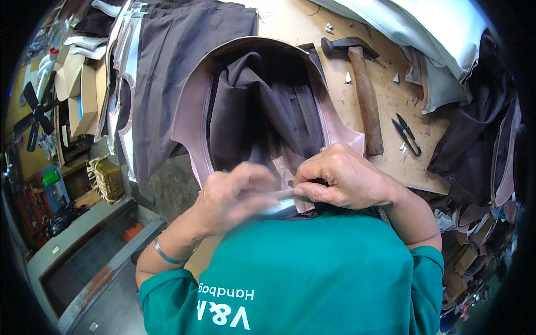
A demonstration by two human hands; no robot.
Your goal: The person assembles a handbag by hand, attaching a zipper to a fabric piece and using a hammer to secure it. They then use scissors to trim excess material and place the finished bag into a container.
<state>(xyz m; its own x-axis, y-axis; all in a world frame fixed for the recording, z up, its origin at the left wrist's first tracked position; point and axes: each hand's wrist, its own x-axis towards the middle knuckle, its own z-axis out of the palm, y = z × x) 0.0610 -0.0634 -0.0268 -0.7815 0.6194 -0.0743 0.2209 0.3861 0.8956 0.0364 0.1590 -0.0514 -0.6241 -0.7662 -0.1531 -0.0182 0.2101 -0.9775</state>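
A pink leather handbag piece (188,114) with a curved rim lies in front of me, its dark brown lining (240,89) bunched inside. At its near edge, close to my body, my right hand (343,178) pinches the pink edge strip between thumb and fingers. My left hand (237,195) is beside it at the same edge, its fingers smeared by motion, so their grip is unclear. Between the hands a narrow pink tab (283,167) shows against the lining. A pale, shiny patch shows under the left fingers.
On the worktable to the right lie a hammer (364,95) with a wooden handle, black thread snips (407,134) and small white scraps. Stacked bag pieces (469,128) crowd the far right. Dark fabric panels (167,72) hang at the left, near a fan (36,116) and cardboard box (82,100).
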